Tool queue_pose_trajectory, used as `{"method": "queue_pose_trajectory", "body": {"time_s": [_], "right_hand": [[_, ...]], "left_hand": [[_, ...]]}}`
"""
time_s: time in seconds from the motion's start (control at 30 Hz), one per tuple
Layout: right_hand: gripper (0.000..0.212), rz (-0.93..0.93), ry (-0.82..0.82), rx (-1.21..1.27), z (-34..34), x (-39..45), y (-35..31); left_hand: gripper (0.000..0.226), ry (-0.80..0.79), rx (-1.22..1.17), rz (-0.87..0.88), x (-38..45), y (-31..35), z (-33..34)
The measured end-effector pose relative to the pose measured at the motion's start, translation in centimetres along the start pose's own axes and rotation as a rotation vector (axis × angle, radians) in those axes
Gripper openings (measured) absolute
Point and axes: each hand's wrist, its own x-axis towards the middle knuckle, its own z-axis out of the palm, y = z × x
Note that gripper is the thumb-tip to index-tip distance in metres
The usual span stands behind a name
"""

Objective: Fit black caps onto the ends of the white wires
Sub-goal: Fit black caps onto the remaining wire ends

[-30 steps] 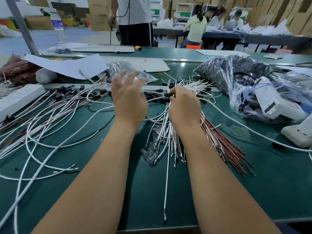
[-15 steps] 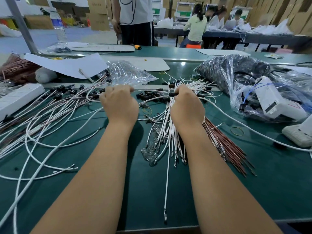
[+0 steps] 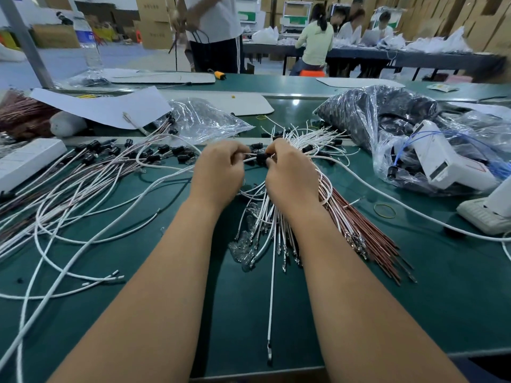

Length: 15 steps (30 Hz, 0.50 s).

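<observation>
A black cap [image 3: 260,158] sits at centre frame, pinched at the fingertips of the right hand [image 3: 290,175]. A white wire end [image 3: 249,156] runs roughly level across the picture from the left hand [image 3: 218,172], whose curled fingers pinch it, tip pointing right toward the cap. Both hands are closed on their parts, almost touching. In my judgement, the coming push turns on keeping wire axis and cap bore in line. Uncapped wires [image 3: 265,217] fan under the right wrist; capped ones [image 3: 110,161] lie at left on the green worktop [image 3: 442,299].
</observation>
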Motion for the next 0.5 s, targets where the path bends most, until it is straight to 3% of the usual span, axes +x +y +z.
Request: {"method": "queue_pose_trajectory", "body": {"time_s": [0.23,0.5], "right_hand": [[0.017,-0.013,-0.004,0.135,0.0,0.22,0.18],[0.011,0.07,0.182,0.272,-0.5,0.4,0.33]], "left_hand": [[0.012,-0.015,-0.193,-0.099,-0.04,0.57,0.07],[0.012,0.008,-0.263,-0.206,0.13,0.05,-0.27]]}}
